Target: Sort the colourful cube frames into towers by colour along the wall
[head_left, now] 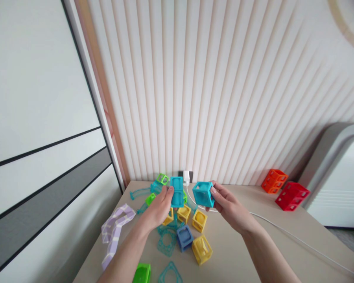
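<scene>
Above the table, my left hand (162, 204) is closed on a turquoise piece of two joined cubes (177, 192), one above the other. To the right, with a small gap between them, my right hand (224, 202) grips a single turquoise open-framed cube (203, 194) by its right side. The two turquoise pieces are apart. Below them on the table lie several yellow cubes (202, 249), a blue cube (184, 237) and flat clear-teal frames (166, 240).
Red (292, 195) and orange (273, 181) block stacks stand at the back right. A purple-and-white piece (115, 232) lies at the left. A bright green block (142, 273) is near the front. A white cable (286, 231) crosses the table (233, 259) from a wall plug.
</scene>
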`<state>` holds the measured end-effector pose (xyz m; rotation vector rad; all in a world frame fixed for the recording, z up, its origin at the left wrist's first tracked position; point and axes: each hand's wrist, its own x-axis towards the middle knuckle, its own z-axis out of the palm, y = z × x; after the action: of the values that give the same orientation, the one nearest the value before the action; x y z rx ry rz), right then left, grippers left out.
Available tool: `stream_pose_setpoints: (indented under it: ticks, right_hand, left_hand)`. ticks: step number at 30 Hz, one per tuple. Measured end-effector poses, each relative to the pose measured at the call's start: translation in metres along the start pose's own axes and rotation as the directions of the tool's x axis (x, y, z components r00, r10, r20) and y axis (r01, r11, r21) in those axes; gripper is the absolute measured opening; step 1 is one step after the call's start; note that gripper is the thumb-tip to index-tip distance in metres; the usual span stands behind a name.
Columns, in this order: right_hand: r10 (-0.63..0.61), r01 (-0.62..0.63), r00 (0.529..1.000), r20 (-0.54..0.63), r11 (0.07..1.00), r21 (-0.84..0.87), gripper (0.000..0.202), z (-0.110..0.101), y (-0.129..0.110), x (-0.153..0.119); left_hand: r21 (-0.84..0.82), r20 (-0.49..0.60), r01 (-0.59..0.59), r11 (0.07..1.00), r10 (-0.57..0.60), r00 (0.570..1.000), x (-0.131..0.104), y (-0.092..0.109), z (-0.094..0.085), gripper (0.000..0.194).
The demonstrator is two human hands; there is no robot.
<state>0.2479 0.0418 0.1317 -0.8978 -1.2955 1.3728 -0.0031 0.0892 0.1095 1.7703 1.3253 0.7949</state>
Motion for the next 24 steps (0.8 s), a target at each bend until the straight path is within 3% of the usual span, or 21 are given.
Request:
stream_pose_setpoints:
  ticks: [3, 5, 10, 15, 18, 21, 24]
  right_hand:
    - [-0.143, 0.123, 0.986, -0.086, 0.971, -0.203, 0.035, -0.001, -0.001, 0.005]
    - [-0.216, 0.173, 0.969, -0.12, 0.941, -0.292, 0.037, -0.001, 0.0, 0.008]
    - [-0.311, 0.226, 0.93, -0.196, 0.904, -0.362, 0.039, -0.004, 0.006, 0.013]
    - [-0.313, 0.199, 0.898, -0.308, 0.915, -0.35, 0.043, -0.004, 0.008, 0.011]
    - [-0.346, 0.219, 0.875, -0.34, 0.907, -0.36, 0.042, 0.001, 0.006, 0.008]
    - [-0.416, 0.249, 0.848, -0.329, 0.86, -0.446, 0.037, 0.006, 0.005, 0.005]
    - [-0.441, 0.25, 0.858, -0.263, 0.805, -0.538, 0.034, 0.01, 0.003, 0.001]
  left_hand:
    - [0.087, 0.044, 0.081, 0.993, -0.085, 0.995, -0.002, 0.008, -0.001, 0.057]
    - [0.186, 0.057, 0.072, 0.98, -0.084, 0.995, -0.003, 0.011, -0.001, 0.053]
    - [0.327, 0.033, 0.051, 0.944, -0.065, 0.997, -0.007, 0.017, -0.002, 0.054]
    - [0.093, 0.144, -0.118, 0.989, 0.104, 0.984, -0.019, 0.031, -0.003, 0.046]
    - [-0.047, 0.215, -0.149, 0.988, 0.156, 0.964, -0.025, 0.037, 0.002, 0.045]
    - [-0.091, 0.194, -0.157, 0.983, 0.172, 0.966, -0.026, 0.038, 0.009, 0.044]
    - [-0.163, 0.167, -0.163, 0.973, 0.19, 0.967, -0.026, 0.037, 0.015, 0.04]
